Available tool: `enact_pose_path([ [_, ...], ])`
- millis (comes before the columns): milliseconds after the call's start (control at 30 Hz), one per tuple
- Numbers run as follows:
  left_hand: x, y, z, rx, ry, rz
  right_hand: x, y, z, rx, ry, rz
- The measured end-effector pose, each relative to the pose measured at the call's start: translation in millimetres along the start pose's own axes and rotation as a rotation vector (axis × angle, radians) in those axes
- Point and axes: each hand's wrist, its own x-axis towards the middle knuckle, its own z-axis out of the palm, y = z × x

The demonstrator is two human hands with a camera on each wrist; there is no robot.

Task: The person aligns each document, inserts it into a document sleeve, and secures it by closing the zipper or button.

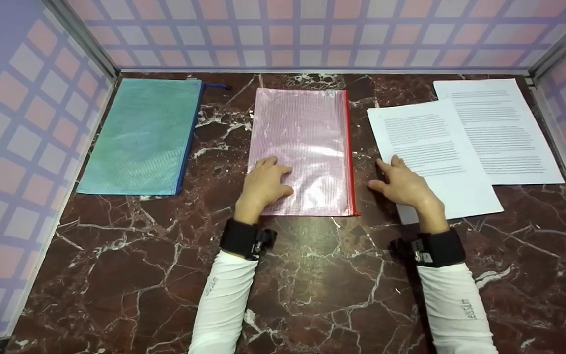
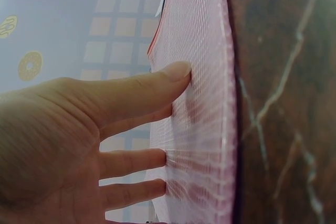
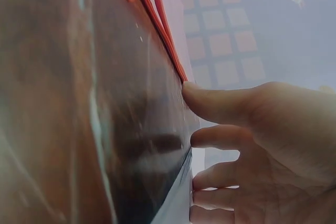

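A pink mesh zip pouch [image 1: 300, 128] with a red zipper edge [image 1: 348, 147] lies flat on the dark marble table. My left hand [image 1: 263, 184] rests on its left front part, fingers spread, and in the left wrist view the thumb [image 2: 176, 71] and fingertips touch the mesh. To the right, my right hand [image 1: 406, 184] lies over the left edge of a printed sheet [image 1: 440, 172], holding nothing. Its thumb and index finger reach past that edge toward the marble. In the right wrist view its fingers [image 3: 215, 177] are relaxed and apart, beside the paper's edge.
At the left lies a green mesh zip pouch [image 1: 140, 137] with a blue zipper and a dark blue pull tab. A second printed sheet [image 1: 509, 132] lies partly under the first, near the right wall. Checked panels [image 1: 302, 37] enclose the table at the back and sides.
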Motion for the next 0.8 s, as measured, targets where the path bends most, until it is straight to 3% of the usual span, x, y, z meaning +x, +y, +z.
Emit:
enact_pose_path([
  [500,-1.0,-6.3,-5.5,-0.019,-0.022,-0.031,2.5,-25.9,13.7,-0.001,0.021,-0.103],
  [700,-1.4,-5.7,-6.3,-0.027,-0.009,-0.032,3.2,-26.7,13.5,0.098,0.059,-0.186],
  [800,-2.5,-5.7,-6.3,-0.024,-0.007,-0.041,3.8,-20.4,8.0,0.165,0.109,-0.181],
])
